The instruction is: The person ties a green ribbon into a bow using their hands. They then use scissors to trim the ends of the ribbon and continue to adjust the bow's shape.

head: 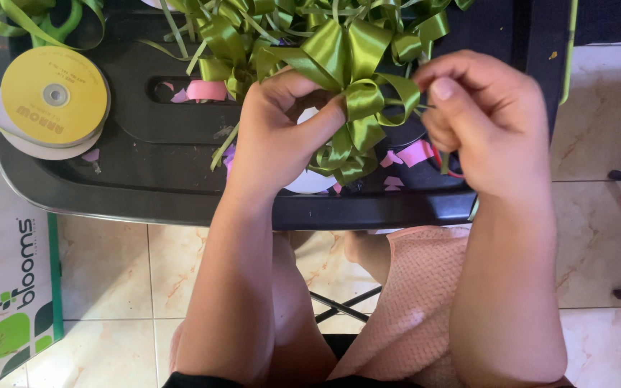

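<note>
Two bare forearms reach up from the person's lap, where a pink textured cloth lies over the knees above a tiled floor. The left hand has its grip closed on the middle of a green satin ribbon bow, thumb pressed against the knot and fingers curled behind it. The right hand is just beside the bow on its right, grip pinched tight on thin green strands coming out of the knot. The bow is held just above a black desk, over scraps of pink paper. Farther back, more looped green ribbon is heaped along the desk's far edge. At far left sits a yellow ribbon spool, and a green-and-white box stands on the floor.
</note>
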